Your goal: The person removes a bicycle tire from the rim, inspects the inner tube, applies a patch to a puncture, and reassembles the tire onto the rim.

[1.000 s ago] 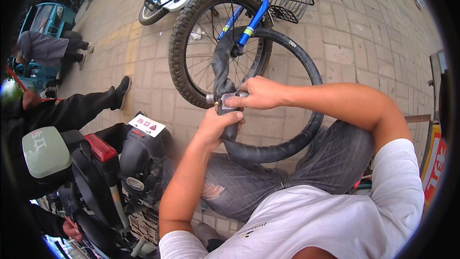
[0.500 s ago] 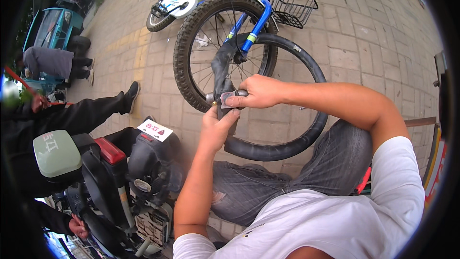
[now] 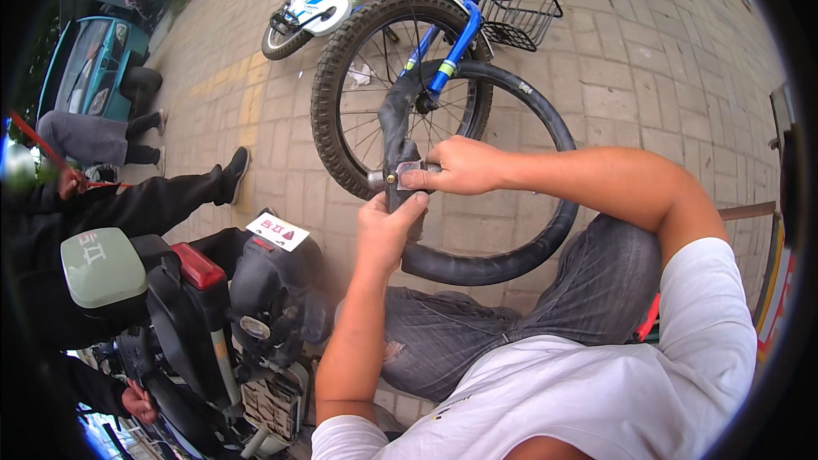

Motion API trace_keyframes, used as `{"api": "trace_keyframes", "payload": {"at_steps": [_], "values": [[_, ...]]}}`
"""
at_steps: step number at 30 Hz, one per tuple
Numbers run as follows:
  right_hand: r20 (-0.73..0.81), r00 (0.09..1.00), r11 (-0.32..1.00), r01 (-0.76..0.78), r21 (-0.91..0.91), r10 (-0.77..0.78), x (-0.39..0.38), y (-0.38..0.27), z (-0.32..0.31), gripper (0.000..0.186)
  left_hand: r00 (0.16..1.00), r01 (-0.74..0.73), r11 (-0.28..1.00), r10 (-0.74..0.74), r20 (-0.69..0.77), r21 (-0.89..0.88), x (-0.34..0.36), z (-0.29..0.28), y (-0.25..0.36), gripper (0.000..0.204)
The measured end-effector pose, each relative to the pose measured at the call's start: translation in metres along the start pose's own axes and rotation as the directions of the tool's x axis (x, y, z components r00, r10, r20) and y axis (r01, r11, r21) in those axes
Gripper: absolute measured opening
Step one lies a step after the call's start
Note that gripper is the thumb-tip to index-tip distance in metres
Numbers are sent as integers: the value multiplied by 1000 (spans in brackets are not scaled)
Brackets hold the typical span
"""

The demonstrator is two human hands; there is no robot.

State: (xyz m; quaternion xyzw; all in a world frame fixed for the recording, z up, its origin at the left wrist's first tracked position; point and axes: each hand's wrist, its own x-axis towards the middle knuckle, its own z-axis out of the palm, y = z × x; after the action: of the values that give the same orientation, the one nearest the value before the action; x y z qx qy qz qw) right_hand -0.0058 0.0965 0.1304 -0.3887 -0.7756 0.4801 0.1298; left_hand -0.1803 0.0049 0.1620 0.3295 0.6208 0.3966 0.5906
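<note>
A black bicycle inner tube (image 3: 532,249) hangs in a loop in front of me, its upper end lying over the front wheel of a blue bicycle (image 3: 460,43). My left hand (image 3: 385,226) pinches the tube between thumb and fingers. Just above it, my right hand (image 3: 464,166) grips the tube, its thumb pressing a small patch with pale, see-through film (image 3: 410,172). A small brass-coloured round piece (image 3: 391,178) shows beside the patch. Behind the tube, the end of a grey metal cylinder (image 3: 375,180) sticks out; the right fingers are mostly hidden there.
A parked electric scooter (image 3: 200,315) with a green-grey box stands close on my left. A person's dark-trousered leg (image 3: 170,196) stretches out beyond it. A teal vehicle (image 3: 94,68) and another person are far left. The bicycle's wire basket (image 3: 521,13) lies over the brick paving.
The held part of the tube has turned a little, so the brass-coloured piece now faces me more. Both hands keep nearly the same grip. The person at far left has shifted slightly.
</note>
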Motion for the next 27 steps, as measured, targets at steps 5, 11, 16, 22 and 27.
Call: {"api": "trace_keyframes", "payload": {"at_steps": [5,11,16,22,27], "values": [[-91,996,1000,-4,1,4,-8,-7,-6,80,994,20,998,-13,110,-63,15,-14,0,24],[-324,925,970,141,-198,-200,-7,-3,-30,69,912,-410,867,386,139,285,59,-10,22,73],[-355,898,935,145,-324,-262,-14,-6,-59,71,453,-825,88,693,560,558,93,-2,81,130],[-274,935,931,124,-343,-226,-33,-2,-90,70,356,-897,-57,494,793,438,96,31,107,78],[-243,930,950,224,-217,-275,-34,6,-97,64,470,-881,221,505,724,418,101,35,94,66]]}}
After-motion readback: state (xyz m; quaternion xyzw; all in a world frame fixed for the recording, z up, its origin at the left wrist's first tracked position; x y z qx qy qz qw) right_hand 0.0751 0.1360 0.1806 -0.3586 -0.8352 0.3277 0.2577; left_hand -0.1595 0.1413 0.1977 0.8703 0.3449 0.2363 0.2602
